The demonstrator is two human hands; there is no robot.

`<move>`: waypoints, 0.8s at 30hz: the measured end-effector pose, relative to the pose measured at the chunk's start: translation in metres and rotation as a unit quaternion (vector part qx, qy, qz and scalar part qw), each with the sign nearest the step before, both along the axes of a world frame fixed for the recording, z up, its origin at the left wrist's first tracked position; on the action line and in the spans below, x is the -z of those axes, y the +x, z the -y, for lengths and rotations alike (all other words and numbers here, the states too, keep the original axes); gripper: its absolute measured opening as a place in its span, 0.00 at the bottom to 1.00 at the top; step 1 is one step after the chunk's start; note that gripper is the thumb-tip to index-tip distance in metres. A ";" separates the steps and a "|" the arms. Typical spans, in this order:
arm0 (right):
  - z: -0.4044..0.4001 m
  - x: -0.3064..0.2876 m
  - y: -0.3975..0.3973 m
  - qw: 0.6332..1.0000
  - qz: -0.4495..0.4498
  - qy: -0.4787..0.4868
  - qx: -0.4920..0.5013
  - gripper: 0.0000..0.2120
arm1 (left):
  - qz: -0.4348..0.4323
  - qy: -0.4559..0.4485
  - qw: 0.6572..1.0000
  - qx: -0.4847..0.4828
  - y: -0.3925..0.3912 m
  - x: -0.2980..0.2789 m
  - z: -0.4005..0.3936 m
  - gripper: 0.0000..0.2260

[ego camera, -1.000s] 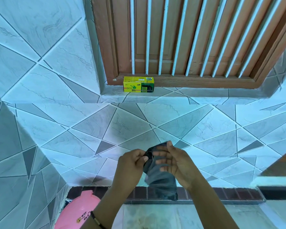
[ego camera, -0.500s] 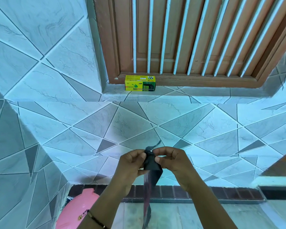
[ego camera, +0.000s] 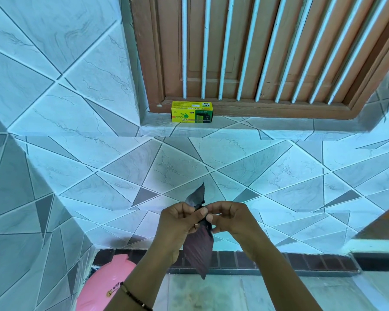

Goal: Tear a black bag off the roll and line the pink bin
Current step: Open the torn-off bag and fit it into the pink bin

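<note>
Pinching the black bag (ego camera: 199,245) between them, your left hand (ego camera: 180,223) and right hand (ego camera: 230,218) meet in front of the tiled wall (ego camera: 121,176), fingers curled and thumbs pressed onto the folded plastic near its top. A serrated corner of the bag sticks up above your knuckles, and the rest hangs down narrow and creased to a point below your wrists. You wear a beaded bracelet (ego camera: 134,298) on the left wrist. The pink bin (ego camera: 103,286) sits low on your left, below that forearm, partly cut off by the frame edge. On the sill (ego camera: 234,126) under the barred window (ego camera: 256,52) stands a yellow and green box (ego camera: 191,111), well apart from your hands.
</note>
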State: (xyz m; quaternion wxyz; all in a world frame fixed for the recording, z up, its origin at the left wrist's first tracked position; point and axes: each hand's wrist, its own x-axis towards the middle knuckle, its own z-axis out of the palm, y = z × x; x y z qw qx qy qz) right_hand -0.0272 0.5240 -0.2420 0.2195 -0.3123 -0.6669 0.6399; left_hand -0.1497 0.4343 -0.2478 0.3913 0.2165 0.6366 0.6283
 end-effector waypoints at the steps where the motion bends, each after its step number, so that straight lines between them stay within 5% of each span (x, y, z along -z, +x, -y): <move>1: 0.000 0.001 0.000 1.000 0.001 -0.002 -0.003 0.08 | 0.012 -0.005 1.000 0.001 -0.001 0.001 0.000 0.12; 7: -0.001 0.002 -0.003 0.999 0.011 0.014 0.034 0.08 | 0.067 -0.006 0.997 0.030 -0.004 -0.001 0.003 0.11; 12: -0.012 0.004 0.002 0.990 -0.011 0.016 0.140 0.10 | -0.124 -0.052 0.989 -0.063 -0.021 0.001 0.004 0.11; 16: -0.005 0.009 -0.003 0.994 -0.044 0.032 0.094 0.12 | -0.185 -0.113 0.974 -0.073 -0.021 0.009 0.001 0.05; 19: -0.006 0.007 -0.005 0.996 -0.025 0.087 0.015 0.14 | -0.230 -0.125 0.965 0.033 -0.022 0.012 0.002 0.26; 21: -0.006 0.007 -0.005 0.992 0.001 0.122 -0.014 0.14 | -0.359 -0.089 0.926 0.073 -0.020 0.012 0.002 0.36; 24: -0.007 0.007 -0.004 0.989 0.024 0.148 -0.008 0.13 | -0.502 -0.064 0.861 0.047 -0.017 0.009 0.001 0.19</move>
